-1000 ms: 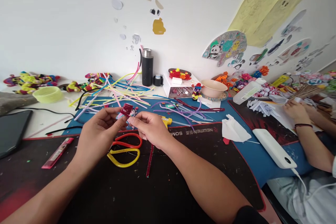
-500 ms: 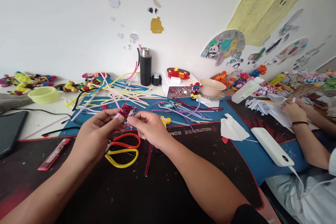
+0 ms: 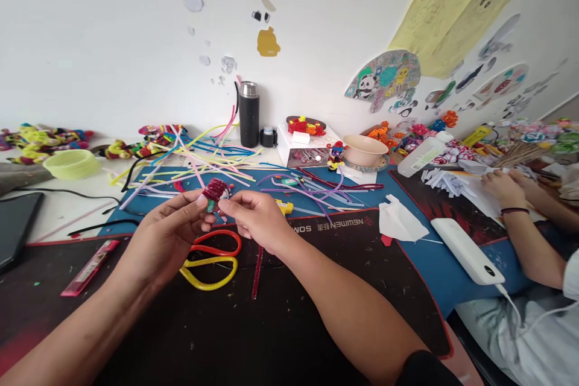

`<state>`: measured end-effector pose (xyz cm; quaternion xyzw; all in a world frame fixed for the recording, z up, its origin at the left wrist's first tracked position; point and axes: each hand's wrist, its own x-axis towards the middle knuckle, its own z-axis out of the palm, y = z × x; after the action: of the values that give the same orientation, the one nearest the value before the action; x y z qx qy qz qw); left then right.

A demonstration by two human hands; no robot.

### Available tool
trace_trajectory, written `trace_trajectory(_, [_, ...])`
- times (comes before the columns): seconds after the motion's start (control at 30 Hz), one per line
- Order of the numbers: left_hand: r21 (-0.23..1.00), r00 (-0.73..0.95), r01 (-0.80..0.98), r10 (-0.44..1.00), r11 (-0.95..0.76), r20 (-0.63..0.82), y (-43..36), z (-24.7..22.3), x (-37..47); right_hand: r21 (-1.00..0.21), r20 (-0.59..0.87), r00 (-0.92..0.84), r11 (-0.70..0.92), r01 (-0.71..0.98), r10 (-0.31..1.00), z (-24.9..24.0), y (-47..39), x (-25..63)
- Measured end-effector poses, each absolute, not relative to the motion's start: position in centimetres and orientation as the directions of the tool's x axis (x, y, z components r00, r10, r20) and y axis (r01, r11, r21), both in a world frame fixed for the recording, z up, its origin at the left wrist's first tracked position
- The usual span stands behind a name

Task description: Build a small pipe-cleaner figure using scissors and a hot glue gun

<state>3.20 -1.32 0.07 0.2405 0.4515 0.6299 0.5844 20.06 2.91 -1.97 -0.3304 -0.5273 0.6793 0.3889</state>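
A small dark red, fuzzy craft piece (image 3: 216, 189) with a green and whitish part is held between both hands above the black mat. My left hand (image 3: 176, 220) grips it from the left between thumb and fingers. From the right, my right hand (image 3: 253, 217) pinches its edge with thumb and forefinger. Below the hands lie scissors with one red and one yellow handle (image 3: 212, 277), their blades hidden by my left hand. A dark red strip (image 3: 257, 272) hangs or lies under my right hand. A yellow tool (image 3: 284, 207) shows just behind that hand.
Loose coloured pipe cleaners (image 3: 203, 157) spread behind the hands. Further back stand a black bottle (image 3: 249, 114) and a beige bowl (image 3: 365, 152). A white power bank (image 3: 465, 251) and tissue (image 3: 401, 219) lie right, near another person's hands (image 3: 502, 190). A red packet (image 3: 90, 268) lies left.
The piece has turned slightly in my fingers, so a green part now shows under the dark red. My left hand has shifted a little and covers more of the scissors.
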Motion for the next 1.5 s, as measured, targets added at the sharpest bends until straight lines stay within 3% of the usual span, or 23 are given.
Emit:
trace_trajectory(1.2, [0.923,0.031,-0.356,0.989,0.144,-0.142,-1.9,-0.3,3.1,-0.930,-0.146,-0.523,-0.296,-0.216,0.840,-1.2,2.9,20.4])
trace_trajectory(1.37, [0.985,0.023,-0.150,0.997,0.082,-0.079,-2.2,0.0,3.2,-0.914,-0.105,-0.602,-0.315,-0.255,0.792,-1.1,2.8,20.4])
trace_trajectory(1.5, [0.995,0.008,0.098,1.000,0.030,-0.030,-2.4,0.6,3.3,-0.922,-0.136,-0.541,-0.306,-0.238,0.830,-1.5,2.9,20.3])
